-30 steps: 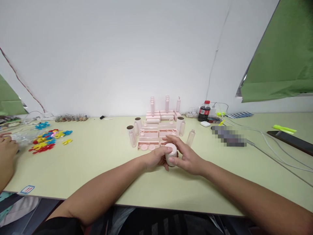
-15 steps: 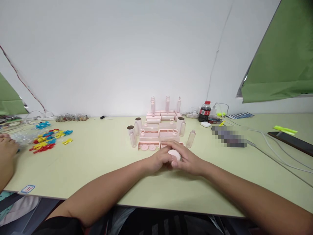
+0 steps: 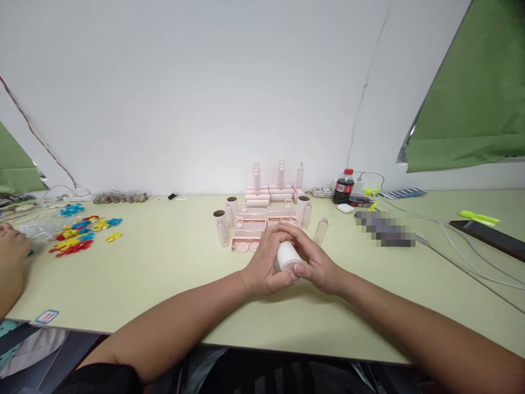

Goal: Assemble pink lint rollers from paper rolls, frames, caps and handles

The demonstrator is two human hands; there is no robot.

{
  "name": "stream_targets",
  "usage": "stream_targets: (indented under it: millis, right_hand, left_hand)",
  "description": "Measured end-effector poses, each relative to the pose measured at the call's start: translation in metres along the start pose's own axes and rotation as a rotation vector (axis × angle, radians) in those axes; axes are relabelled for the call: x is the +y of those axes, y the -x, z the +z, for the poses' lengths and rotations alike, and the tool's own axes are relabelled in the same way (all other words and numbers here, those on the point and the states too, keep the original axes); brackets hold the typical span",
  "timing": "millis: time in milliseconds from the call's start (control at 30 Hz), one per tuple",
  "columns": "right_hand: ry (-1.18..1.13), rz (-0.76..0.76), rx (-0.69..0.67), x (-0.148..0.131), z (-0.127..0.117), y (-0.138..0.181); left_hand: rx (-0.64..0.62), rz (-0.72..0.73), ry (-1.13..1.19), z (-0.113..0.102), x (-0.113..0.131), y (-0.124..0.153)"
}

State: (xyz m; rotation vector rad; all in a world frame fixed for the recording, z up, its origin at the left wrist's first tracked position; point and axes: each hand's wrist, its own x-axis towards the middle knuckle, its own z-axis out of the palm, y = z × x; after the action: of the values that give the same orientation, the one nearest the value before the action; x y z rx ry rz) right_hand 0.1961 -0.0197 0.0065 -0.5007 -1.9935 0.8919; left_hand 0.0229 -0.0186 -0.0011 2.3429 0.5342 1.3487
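We hold a white cylinder (image 3: 287,251) between our two hands, low over the near part of the bench (image 3: 172,257), its pale pink end tilted toward us. Our left hand (image 3: 266,267) wraps the cylinder's left side, thumb reaching across near that end; our right hand (image 3: 320,265) closes on the other side, its thumb pressed against the pink end. Our fingers come together over the far part of the cylinder, so we cannot tell what lies beneath them. Just beyond our left hand we see a shallow pink tray (image 3: 251,239) with round pink discs (image 3: 243,247) in it. White tubes with brown tops (image 3: 219,220) and a clear bottle (image 3: 222,234) stand upright to the left, and another slim bottle (image 3: 321,231) stands beyond our right hand. Farther back, near the wall, slender pink bottles (image 3: 281,176) rise among pink boxes (image 3: 257,198). To our right stands a red-capped bottle of dark drink (image 3: 343,191); far left, a co-worker's hand (image 3: 13,243) rests near colourful plastic pieces (image 3: 76,235).
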Motion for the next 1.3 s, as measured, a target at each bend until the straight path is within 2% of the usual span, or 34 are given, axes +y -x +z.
stream_targets:
  millis: [367,633,867,1033,1167,1300]
  right_hand:
    - [-0.138,0.061,0.018,0.009,-0.003,0.000]
    - [-0.085,0.067,-0.116,0.001,-0.007,-0.001]
    - [-0.036,-0.024,0.029,0.004,-0.003,0.001]
    - [0.015,0.005,0.061,0.000,-0.003,0.002]
    - [-0.129,0.090,0.050,-0.002,-0.002,0.001]
    - [-0.161,0.130,0.124,0.004,-0.002,0.001]
  left_hand:
    - [-0.053,-0.040,-0.044,0.000,0.002,0.002]
    - [-0.016,-0.029,0.012,0.000,0.002,0.003]
    - [-0.019,0.032,-0.054,0.000,0.003,0.001]
    - [0.033,0.146,-0.161,-0.003,0.005,0.001]
    - [-0.081,0.180,-0.147,-0.006,0.007,-0.001]
    - [-0.150,0.163,-0.157,-0.009,0.010,-0.004]
